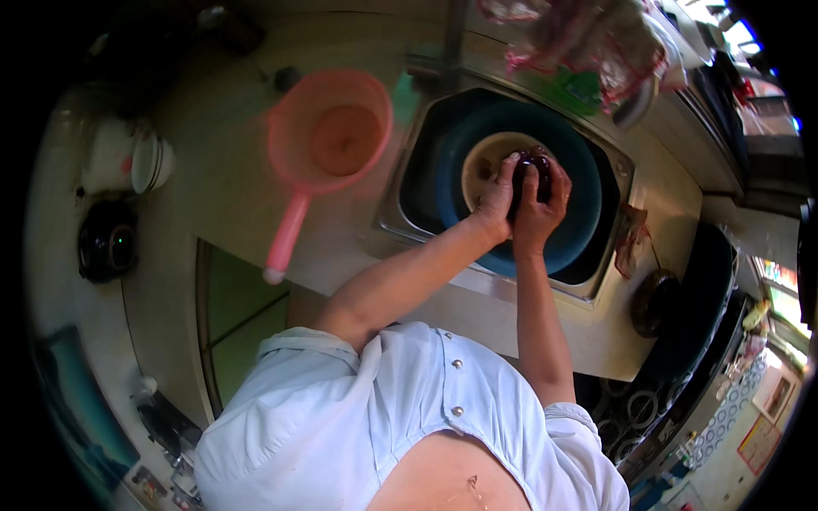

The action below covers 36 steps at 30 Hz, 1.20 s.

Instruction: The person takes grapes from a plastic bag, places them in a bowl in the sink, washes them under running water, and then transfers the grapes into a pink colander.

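My left hand (pixel 497 197) and my right hand (pixel 543 203) are pressed close together around dark purple, glossy round fruit (pixel 533 160). What kind of fruit it is cannot be told, and my fingers hide much of it. Below them a cream-coloured bowl (pixel 476 150) sits inside a larger blue-green basin (pixel 586 191). The basin stands in a metal-rimmed sink (pixel 604 271). A brownish round shape shows in the bowl, left of my left hand.
Left of the sink, a pink plastic dipper (pixel 278 147) rests on the counter (pixel 223 172). Plastic bags (pixel 581 38) hang beyond the basin. A crumpled brownish bag (pixel 631 239) and a dark round object (pixel 655 303) lie right. A black appliance (pixel 107 243) stands far left.
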Each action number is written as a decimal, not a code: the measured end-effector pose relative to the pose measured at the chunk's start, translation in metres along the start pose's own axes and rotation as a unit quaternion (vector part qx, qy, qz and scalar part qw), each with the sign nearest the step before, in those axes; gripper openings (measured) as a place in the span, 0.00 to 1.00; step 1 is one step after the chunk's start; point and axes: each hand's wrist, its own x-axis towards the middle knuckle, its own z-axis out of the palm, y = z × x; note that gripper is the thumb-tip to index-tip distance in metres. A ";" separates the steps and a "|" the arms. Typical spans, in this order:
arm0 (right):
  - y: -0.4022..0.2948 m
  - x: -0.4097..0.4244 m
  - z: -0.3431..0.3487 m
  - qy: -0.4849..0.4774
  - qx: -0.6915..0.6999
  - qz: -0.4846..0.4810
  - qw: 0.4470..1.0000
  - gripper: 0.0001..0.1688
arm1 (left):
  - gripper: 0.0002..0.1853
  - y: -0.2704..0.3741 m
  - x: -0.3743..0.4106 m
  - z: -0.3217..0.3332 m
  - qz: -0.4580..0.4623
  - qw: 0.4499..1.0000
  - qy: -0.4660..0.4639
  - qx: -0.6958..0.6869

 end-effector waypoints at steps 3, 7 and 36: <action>-0.054 0.007 0.025 -0.030 0.067 -0.075 0.994 0.14 | 0.19 0.047 -0.042 0.021 0.075 0.996 -0.054 -0.012; -0.098 0.008 0.091 -0.077 0.164 -0.130 0.975 0.18 | 0.22 0.121 -0.068 0.012 0.239 0.968 -0.070 0.045; 0.147 0.007 0.023 -0.381 -0.360 -0.009 0.852 0.19 | 0.43 0.024 0.075 -0.072 0.185 0.229 -0.127 0.947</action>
